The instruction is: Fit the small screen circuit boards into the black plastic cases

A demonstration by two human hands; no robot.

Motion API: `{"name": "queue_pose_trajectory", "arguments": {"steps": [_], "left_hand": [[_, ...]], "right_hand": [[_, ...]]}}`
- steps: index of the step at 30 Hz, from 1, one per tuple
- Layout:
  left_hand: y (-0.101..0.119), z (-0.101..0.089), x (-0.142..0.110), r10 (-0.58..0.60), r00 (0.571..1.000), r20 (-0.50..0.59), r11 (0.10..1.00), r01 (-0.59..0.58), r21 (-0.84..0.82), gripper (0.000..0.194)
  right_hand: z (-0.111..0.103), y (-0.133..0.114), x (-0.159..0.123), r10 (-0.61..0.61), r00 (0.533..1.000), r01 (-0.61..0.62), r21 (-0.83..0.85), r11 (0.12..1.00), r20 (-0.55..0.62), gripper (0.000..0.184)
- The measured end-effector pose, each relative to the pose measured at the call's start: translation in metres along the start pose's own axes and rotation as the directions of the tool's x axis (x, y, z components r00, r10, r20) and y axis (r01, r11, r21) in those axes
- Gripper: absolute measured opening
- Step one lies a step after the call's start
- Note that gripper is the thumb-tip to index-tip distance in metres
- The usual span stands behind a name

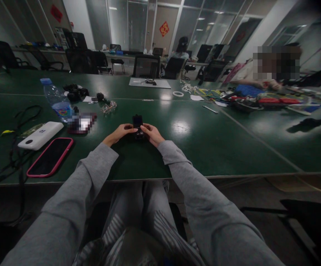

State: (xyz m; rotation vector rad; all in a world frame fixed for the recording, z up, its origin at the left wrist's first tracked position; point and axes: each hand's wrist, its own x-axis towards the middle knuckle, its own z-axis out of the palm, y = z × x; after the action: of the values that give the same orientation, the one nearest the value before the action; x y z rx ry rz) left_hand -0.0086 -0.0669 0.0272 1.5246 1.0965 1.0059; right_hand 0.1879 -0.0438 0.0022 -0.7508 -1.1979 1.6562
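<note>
Both hands hold a small black case-like device (138, 136) whose dark, square upper part stands raised like a lid. I cannot make out its exact kind. My left hand (121, 132) grips its left side, the thumb pressed toward the middle. On the other side my right hand (153, 134) is closed about the right edge, its thumb also on the front. The device is at the table surface or just above it; which one I cannot tell. Small pale marks show on its lower part, and the fingers behind it are hidden.
Left on the green table (204, 147) are a pink-edged phone (50, 157), a white power bank (41, 135), a water bottle (55, 98), glasses (109, 107) and black cables. A wrench (210, 109), a tape roll (178, 94) and tangled wires lie right, near another person (246, 74).
</note>
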Motion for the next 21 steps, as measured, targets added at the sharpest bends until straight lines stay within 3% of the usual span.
{"name": "queue_pose_trajectory", "arguments": {"steps": [5,12,21], "left_hand": [[-0.005,0.002,0.006,-0.021,0.998,-0.063,1.0,0.021,-0.006,0.049],[-0.009,-0.001,0.021,-0.046,0.997,-0.062,0.974,0.03,-0.224,0.057],[-0.02,-0.002,0.033,0.089,0.986,-0.138,0.964,-0.12,-0.237,0.057]], "right_hand": [[-0.004,0.0,0.007,-0.036,0.999,0.036,-0.014,0.999,0.016,0.056],[-0.008,0.005,0.028,-0.071,0.997,0.07,-0.016,0.997,-0.006,0.054],[-0.011,0.0,0.039,-0.115,0.993,0.115,-0.087,0.99,0.008,0.058]]}}
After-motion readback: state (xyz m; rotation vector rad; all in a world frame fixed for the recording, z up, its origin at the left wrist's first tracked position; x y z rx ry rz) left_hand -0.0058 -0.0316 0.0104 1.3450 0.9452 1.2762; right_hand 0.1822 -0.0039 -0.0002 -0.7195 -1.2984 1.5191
